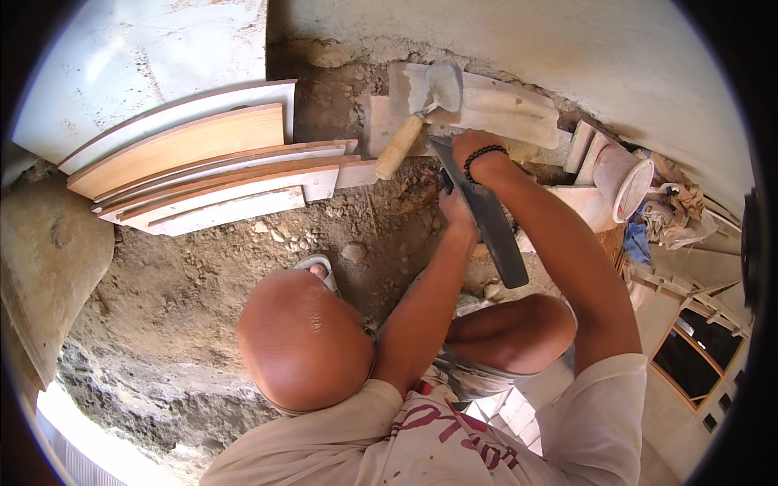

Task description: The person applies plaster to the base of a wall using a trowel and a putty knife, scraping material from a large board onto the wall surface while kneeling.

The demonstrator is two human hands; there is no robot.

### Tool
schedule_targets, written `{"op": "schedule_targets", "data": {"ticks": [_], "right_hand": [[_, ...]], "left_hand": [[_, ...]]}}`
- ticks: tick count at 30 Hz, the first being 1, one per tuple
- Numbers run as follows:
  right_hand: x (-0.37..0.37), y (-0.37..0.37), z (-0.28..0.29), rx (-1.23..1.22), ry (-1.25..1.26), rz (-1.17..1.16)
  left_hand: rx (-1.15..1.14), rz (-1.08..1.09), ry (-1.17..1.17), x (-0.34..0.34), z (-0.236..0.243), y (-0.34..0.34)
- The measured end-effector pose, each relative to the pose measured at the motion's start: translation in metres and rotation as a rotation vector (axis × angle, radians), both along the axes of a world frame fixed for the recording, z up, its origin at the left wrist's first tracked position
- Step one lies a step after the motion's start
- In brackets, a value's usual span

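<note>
Head view, and from my remote seat I start at the left hand (455,207), closed around the grip side of a long dark float (485,212), though that grip is mostly covered. The right hand (465,146), a black beaded bracelet (478,152) at its wrist, is bent over the float's upper end; its fingertips are hidden, so I cannot tell how tightly it is closed or whether it grips the edge. The blade slants down to the right from that hand, passing just beside the left one, its lower end free above the ground.

I see the left forearm running up and rightward between the bent knees (306,340), while the right arm bends at the elbow and angles inward from the right. Near the hands, a trowel (444,87) with a wooden handle lies across pale boards (515,105) below a plastered wall (583,49).

Farther out I have rough, stony dirt ground (203,259), one sandal (328,275) on it. Left stands a row of boards (194,142) beside a large white panel (162,65); right are a tipped, mortar-stained bucket (620,182), crumpled rags (677,215) and a wood-framed window (689,360).
</note>
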State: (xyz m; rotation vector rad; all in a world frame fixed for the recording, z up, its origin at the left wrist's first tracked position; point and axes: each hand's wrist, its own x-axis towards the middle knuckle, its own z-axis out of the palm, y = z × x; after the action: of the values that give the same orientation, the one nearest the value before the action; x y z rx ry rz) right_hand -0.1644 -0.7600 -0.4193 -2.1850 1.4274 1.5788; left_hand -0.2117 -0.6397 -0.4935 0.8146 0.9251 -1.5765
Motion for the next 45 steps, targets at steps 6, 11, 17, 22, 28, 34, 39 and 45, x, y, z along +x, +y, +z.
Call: {"op": "schedule_targets", "data": {"ticks": [6,11,17,22,28,34,39,45], "right_hand": [[-0.04,-0.018,0.074,-0.121,-0.512,-0.299],[-0.125,0.008,0.124,-0.22,-0.693,-0.288],[-0.134,0.075,0.157,-0.164,-0.852,-0.142],[-0.142,0.096,0.151,-0.24,-0.823,0.346],[-0.184,0.015,0.119,-0.532,-0.599,0.244],[-0.192,0.0,0.145,-0.649,-0.726,-0.099],[-0.139,0.067,0.166,-0.443,-1.054,0.128],[-0.193,0.035,0.161,-0.731,-0.402,-0.203]], "left_hand": [[-0.257,0.009,0.137,-0.023,-0.016,0.023],[-0.289,-0.051,0.284,-0.013,0.023,0.022],[-0.424,-0.003,0.403,0.005,0.037,0.012],[-0.506,-0.032,0.387,0.012,0.059,0.014],[-0.546,-0.15,0.357,0.012,0.08,0.018],[-0.564,-0.198,0.3,0.02,0.083,0.022],[-0.621,-0.178,0.294,0.033,0.078,0.028],[-0.723,-0.332,-0.205,-0.008,0.08,0.015]]}}
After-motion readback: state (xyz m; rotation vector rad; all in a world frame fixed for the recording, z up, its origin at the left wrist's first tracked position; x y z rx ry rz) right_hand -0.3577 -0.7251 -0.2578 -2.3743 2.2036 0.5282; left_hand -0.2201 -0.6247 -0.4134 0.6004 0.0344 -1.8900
